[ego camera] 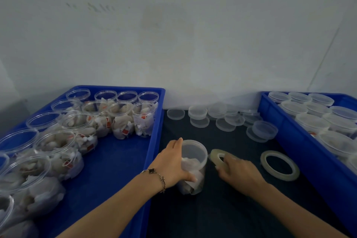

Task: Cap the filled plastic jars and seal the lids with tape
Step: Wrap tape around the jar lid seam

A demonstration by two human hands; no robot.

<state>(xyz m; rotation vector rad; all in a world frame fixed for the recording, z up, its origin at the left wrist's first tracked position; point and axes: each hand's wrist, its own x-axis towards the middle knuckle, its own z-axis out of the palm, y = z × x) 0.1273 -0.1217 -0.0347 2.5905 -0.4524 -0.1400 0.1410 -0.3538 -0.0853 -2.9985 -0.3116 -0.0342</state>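
So color-wise it's mostly blue and clear plastic here. The left tray (154, 121) and the right tray (289, 133) are both bright solid blue. The surface (222, 208) between them is a very dark navy, almost black. The jars in the left tray (121, 120) are see-through with off-white pouches inside and little red-orange tags. The capped jar (194, 166) is clear with white stuff in it. The loose lids (198, 112) are frosty translucent. Both tape rolls, the held one (217, 157) and the flat one (279, 165), look pale yellowish-clear. The bracelet (157, 177) is gold-toned with dark clover charms. The wall (173, 35) is plain greyish white.
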